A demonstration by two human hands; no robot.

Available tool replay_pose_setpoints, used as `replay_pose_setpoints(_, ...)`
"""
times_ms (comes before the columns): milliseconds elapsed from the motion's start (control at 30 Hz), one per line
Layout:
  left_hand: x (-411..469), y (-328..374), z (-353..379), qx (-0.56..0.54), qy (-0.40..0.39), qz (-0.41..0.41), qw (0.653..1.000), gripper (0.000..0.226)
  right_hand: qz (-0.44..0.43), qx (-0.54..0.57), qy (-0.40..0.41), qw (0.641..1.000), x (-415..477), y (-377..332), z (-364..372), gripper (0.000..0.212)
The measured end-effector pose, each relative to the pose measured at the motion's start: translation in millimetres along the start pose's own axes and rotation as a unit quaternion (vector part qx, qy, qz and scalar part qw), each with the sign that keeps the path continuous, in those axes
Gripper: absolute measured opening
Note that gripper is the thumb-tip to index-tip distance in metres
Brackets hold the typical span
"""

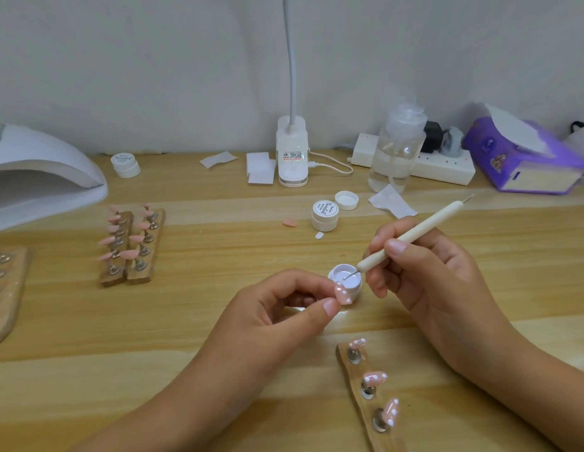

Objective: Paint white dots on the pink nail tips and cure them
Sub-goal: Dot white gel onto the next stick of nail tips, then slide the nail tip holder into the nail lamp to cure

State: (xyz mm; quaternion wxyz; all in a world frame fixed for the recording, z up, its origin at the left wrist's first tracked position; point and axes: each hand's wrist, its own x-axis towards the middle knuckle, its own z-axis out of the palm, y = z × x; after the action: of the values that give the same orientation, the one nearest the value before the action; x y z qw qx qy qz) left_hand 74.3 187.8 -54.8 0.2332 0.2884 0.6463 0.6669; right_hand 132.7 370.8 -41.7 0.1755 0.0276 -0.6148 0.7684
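Observation:
My left hand (277,308) pinches a pink nail tip (343,294) with three white dots between thumb and forefinger, right beside an open pot of white gel (344,277). My right hand (424,272) grips a white dotting pen (411,234) like a pencil; its metal point dips into the pot. A wooden holder strip (369,406) near my right wrist carries three dotted pink tips. Two wooden holders (131,246) with several plain pink tips stand at the left. The white curing lamp (39,171) sits at the far left.
A closed gel pot (324,215), a loose lid (346,200) and one loose pink tip (289,222) lie mid-table. Behind stand a clip lamp base (292,154), a clear pump bottle (396,151), a power strip (440,168), a purple tissue pack (525,158) and paper wipes (259,168).

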Motion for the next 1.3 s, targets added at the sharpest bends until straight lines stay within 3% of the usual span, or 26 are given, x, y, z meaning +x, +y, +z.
replay_pose_setpoints(167, -0.9, 2.4, 2.5, 0.001, 0.008, -0.014, 1.000, 0.027, -0.058, -0.036, 0.030, 0.997, 1.4, -2.9, -5.7, 0.016)
replay_pose_setpoints(300, -2.8, 7.8, 7.3, -0.001, 0.006, -0.009, 1.000, 0.028, -0.127, -0.208, 0.035, 0.969, 5.5, -7.1, -22.1, 0.017)
replay_pose_setpoints(333, -3.6, 9.3, 8.4, -0.001, 0.010, -0.007, 1.000, 0.027, -0.150, -0.290, 0.030, 0.945, 8.2, -7.8, -27.3, 0.016)
replay_pose_setpoints(400, -6.3, 11.8, 9.8, 0.005, 0.021, 0.007, 1.000, 0.025, -0.211, -0.469, -0.004, 0.858, 15.1, -6.6, -38.3, 0.017)
replay_pose_setpoints(467, -12.0, 16.5, 10.8, 0.026, 0.026, 0.066, 0.997, 0.017, -0.223, -0.577, -0.046, 0.785, 19.1, -2.3, -47.1, 0.023)
replay_pose_setpoints(600, -28.1, 24.4, 17.3, 0.165, 0.012, 0.265, 0.950, 0.007, -0.152, -0.653, -0.062, 0.740, 18.0, 4.0, -49.4, 0.040)
replay_pose_setpoints(767, -45.5, 20.4, 29.7, 0.302, -0.020, 0.457, 0.836, 0.019, -0.108, -0.674, -0.035, 0.730, 13.8, 0.7, -44.2, 0.034)
replay_pose_setpoints(900, -49.1, 12.2, 34.9, 0.382, -0.043, 0.520, 0.762, 0.020, -0.076, -0.705, -0.047, 0.703, 2.5, -6.8, -41.6, 0.041)
replay_pose_setpoints(1000, -48.7, 7.0, 36.0, 0.412, -0.052, 0.520, 0.747, 0.020, -0.092, -0.690, -0.043, 0.716, -23.2, -19.8, -41.1, 0.049)
replay_pose_setpoints(1200, -50.0, 6.6, 38.9, 0.433, -0.064, 0.510, 0.740, 0.024, -0.017, -0.604, -0.079, 0.793, -103.7, -45.0, -29.9, 0.020)
replay_pose_setpoints(1300, -49.2, 7.6, 36.3, 0.458, -0.064, 0.511, 0.725, 0.027, 0.022, -0.584, -0.103, 0.805, -133.1, -44.1, -27.0, 0.025)
